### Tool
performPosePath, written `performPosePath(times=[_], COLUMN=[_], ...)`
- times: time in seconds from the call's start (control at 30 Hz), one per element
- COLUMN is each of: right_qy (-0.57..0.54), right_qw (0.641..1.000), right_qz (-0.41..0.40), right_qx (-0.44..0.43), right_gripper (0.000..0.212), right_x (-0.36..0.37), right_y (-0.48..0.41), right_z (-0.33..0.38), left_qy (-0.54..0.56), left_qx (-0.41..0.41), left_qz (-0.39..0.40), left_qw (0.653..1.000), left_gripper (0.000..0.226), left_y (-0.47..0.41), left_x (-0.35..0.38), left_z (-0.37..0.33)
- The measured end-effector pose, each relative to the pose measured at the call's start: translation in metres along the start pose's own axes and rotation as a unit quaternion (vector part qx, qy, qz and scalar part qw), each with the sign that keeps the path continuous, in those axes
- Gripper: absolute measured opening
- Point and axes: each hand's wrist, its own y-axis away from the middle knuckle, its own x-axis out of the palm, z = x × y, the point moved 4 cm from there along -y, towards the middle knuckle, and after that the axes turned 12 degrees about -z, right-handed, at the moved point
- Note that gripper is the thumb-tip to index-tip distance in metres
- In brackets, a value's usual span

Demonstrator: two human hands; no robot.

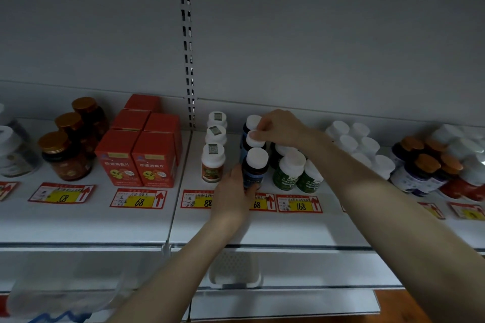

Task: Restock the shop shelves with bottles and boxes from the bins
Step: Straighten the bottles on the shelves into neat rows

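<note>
On the white shelf (86, 220) three dark blue bottles with white caps stand in a row running front to back. My left hand (233, 191) grips the front blue bottle (254, 168) low on its left side, fingers curled round its base. My right hand (278, 126) reaches over from the right and pinches the white cap of the middle blue bottle (256, 140). The rear blue bottle (252, 121) is partly hidden behind my right fingers.
Left of the blue row stand three white-capped bottles with orange labels (213, 162), red boxes (136, 160) and brown jars (65, 157). To the right are green-labelled bottles (288, 170), white bottles (359, 144) and orange-capped ones (425, 168). Price tags (139, 199) line the shelf front. A white basket (236, 270) sits on the shelf below.
</note>
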Motion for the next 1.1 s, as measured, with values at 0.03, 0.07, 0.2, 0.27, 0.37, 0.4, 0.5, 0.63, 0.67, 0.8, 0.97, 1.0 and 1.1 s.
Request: performPosePath(times=[0.03, 0.07, 0.2, 0.27, 0.37, 0.4, 0.5, 0.63, 0.67, 0.8, 0.97, 1.0, 1.1], right_qy=[0.0, 0.001, -0.001, -0.002, -0.003, -0.003, -0.007, -0.039, -0.043, -0.049, -0.017, -0.011, 0.002], right_qw=[1.0, 1.0, 1.0, 1.0, 1.0, 1.0, 1.0, 0.996, 0.994, 0.995, 0.998, 0.998, 0.998], right_qz=[-0.001, -0.003, -0.015, -0.017, -0.018, -0.016, -0.011, -0.069, -0.087, -0.064, -0.039, -0.042, -0.043], right_qx=[-0.003, -0.005, -0.011, -0.013, -0.009, -0.007, 0.0, 0.039, 0.047, 0.061, 0.047, 0.046, 0.043], right_gripper=[0.04, 0.042, 0.044, 0.044, 0.045, 0.045, 0.042, 0.034, 0.032, 0.043, 0.041, 0.039, 0.037], right_x=[0.0, 0.001, 0.002, 0.002, 0.003, 0.003, 0.003, -0.009, -0.011, -0.004, 0.007, 0.007, 0.008], right_y=[0.0, -0.001, -0.001, -0.002, -0.003, -0.004, -0.004, -0.013, -0.016, -0.029, -0.036, -0.038, -0.038], right_z=[0.0, 0.0, -0.001, -0.002, -0.002, -0.002, -0.003, -0.008, -0.009, -0.005, 0.005, 0.006, 0.009], left_qy=[-0.001, 0.003, 0.007, 0.003, -0.001, -0.002, 0.0, 0.004, 0.005, 0.001, 0.001, 0.003, 0.001], left_qx=[-0.002, -0.005, -0.017, -0.019, -0.013, -0.011, -0.012, -0.01, -0.01, -0.01, 0.0, 0.002, 0.005], left_qz=[-0.002, -0.004, -0.005, -0.005, -0.007, -0.006, -0.004, -0.001, -0.001, 0.002, 0.001, 0.001, 0.0], left_qw=[1.0, 1.0, 1.0, 1.0, 1.0, 1.0, 1.0, 1.0, 1.0, 1.0, 1.0, 1.0, 1.0], left_gripper=[0.04, 0.039, 0.038, 0.037, 0.037, 0.037, 0.036, 0.037, 0.037, 0.037, 0.037, 0.037, 0.037], left_y=[-0.001, -0.001, -0.001, -0.002, -0.003, -0.003, -0.003, -0.003, -0.003, -0.004, -0.005, -0.005, -0.006], left_x=[0.0, 0.0, 0.002, 0.002, 0.002, 0.002, 0.002, 0.003, 0.003, 0.003, 0.002, 0.002, 0.002], left_z=[0.0, 0.001, 0.001, 0.001, 0.0, 0.0, -0.001, 0.001, 0.001, 0.001, 0.001, 0.001, 0.001])
